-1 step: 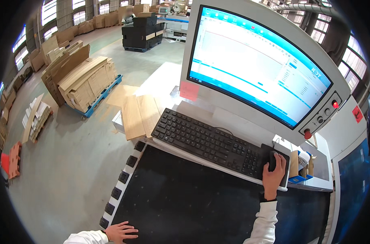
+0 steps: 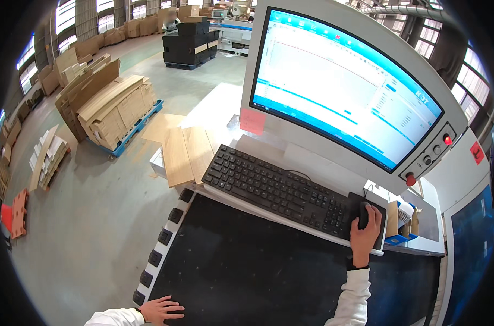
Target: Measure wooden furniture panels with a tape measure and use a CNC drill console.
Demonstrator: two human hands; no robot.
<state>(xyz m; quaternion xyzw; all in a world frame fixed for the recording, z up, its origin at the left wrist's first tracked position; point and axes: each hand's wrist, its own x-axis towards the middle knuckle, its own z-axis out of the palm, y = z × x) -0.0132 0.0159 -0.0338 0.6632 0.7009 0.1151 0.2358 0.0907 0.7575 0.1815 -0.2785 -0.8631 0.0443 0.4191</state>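
My right hand (image 2: 366, 231) rests over a black mouse (image 2: 362, 212) on a dark pad at the right end of a white shelf. Its fingers curl around the mouse. Left of the mouse lies a black keyboard (image 2: 274, 190). Above both stands a large monitor (image 2: 344, 87) in a white housing, showing a blue and white program window. My left hand (image 2: 161, 311) lies flat with fingers apart on the near left corner of a wide black machine bed (image 2: 268, 271), holding nothing. Both sleeves are white.
Red buttons (image 2: 410, 180) sit on the monitor housing's lower right. Small boxes (image 2: 401, 220) stand right of the mouse. Light wooden boards (image 2: 184, 155) lie left of the keyboard. On the floor stand a blue pallet of cardboard (image 2: 114, 108) and a far stack of black panels (image 2: 190, 41).
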